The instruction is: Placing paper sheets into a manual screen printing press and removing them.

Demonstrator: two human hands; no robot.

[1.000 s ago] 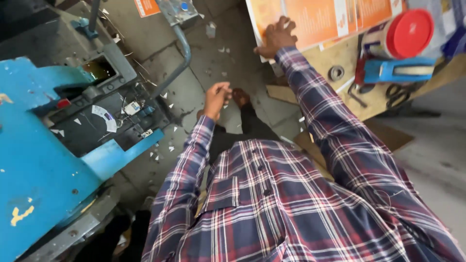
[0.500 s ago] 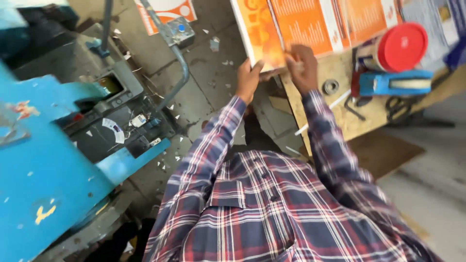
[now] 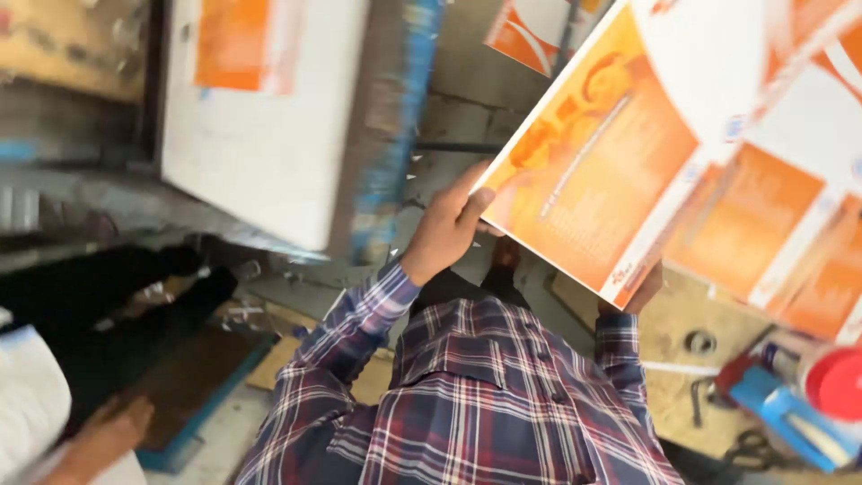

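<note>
Your left hand (image 3: 446,229) fingers pinching near corner of printed sheet (image 3: 620,171); right hand (image 3: 645,286) fingers hidden beneath, cannot tell; sheet's long axis runs up-right.

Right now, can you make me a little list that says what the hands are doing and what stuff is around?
left hand: grips the near edge of the printed sheet
right hand: under the sheet's lower corner, mostly hidden
printed sheet: big, orange and white, lifted and tilted
sleeves: plaid, red, blue and white
blue tool: low right, on the wooden bench
red lid: right edge, beside the blue tool
another person's hand: bottom left corner
</note>
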